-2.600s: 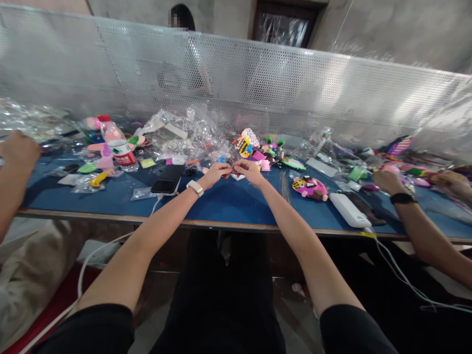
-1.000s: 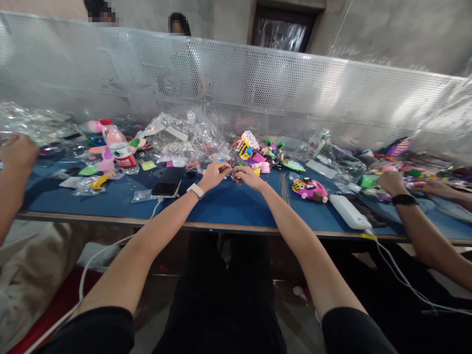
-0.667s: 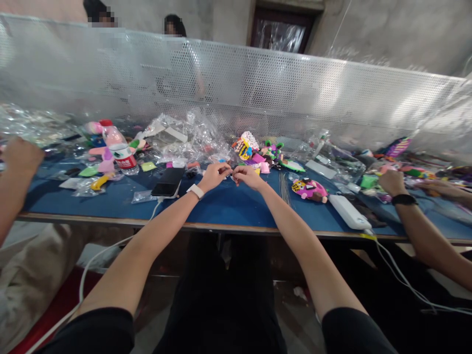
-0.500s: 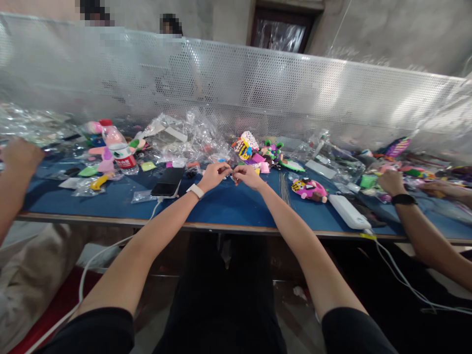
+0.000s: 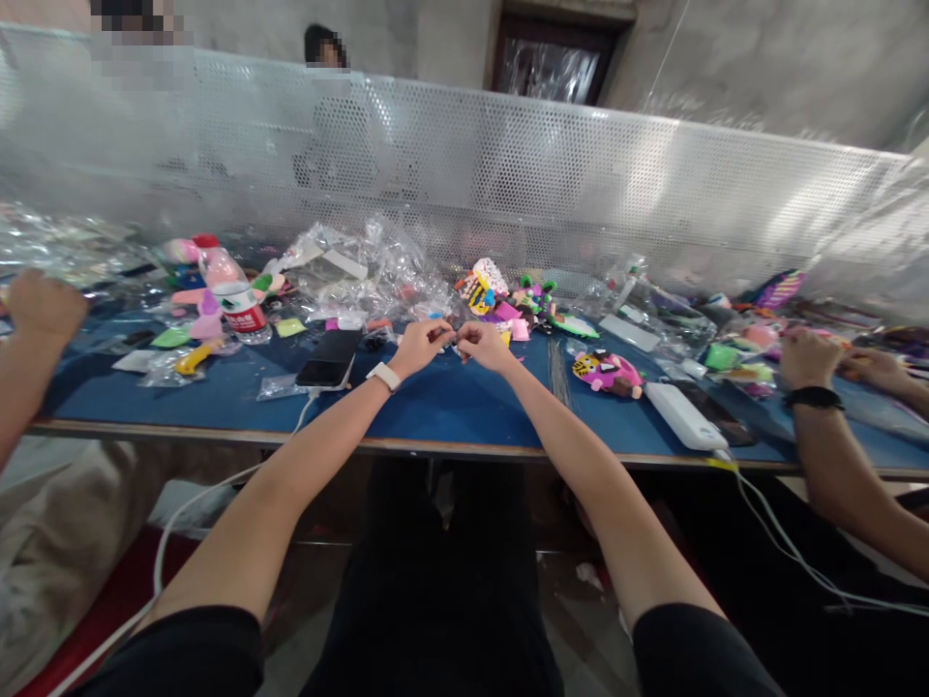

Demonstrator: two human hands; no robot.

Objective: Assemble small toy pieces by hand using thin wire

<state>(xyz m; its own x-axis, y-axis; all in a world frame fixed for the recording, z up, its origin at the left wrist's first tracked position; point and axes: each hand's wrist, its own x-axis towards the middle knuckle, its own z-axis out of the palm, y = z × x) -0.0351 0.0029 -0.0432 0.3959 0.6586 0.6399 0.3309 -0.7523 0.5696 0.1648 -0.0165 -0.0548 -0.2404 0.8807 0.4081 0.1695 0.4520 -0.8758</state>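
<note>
Above the middle of the blue table [image 5: 464, 416], my left hand [image 5: 423, 347] and my right hand [image 5: 485, 346] meet fingertip to fingertip. Both are closed in a pinch. Whatever is between the fingers is too small to make out. A white band [image 5: 384, 377] circles my left wrist. Just behind my hands lie colourful clay pieces, among them a yellow-and-black striped piece [image 5: 477, 290] and a pink piece [image 5: 519, 329]. To the right of my right hand rests a pink clay figure [image 5: 608, 373] with a tiger-like face, beside a bundle of thin wires [image 5: 559, 373].
A phone [image 5: 330, 359] on a cable and a bottle with a red cap [image 5: 236, 295] stand left. A white power bank [image 5: 684, 416] lies right. Plastic bags [image 5: 363, 271] pile against the perforated metal screen [image 5: 464, 165]. Co-workers' hands [image 5: 47, 305] work at both sides.
My hands stay almost in place, still pinched together. The co-worker's hand with the dark wristband on the right has shifted rightward. A person behind the screen has moved left.
</note>
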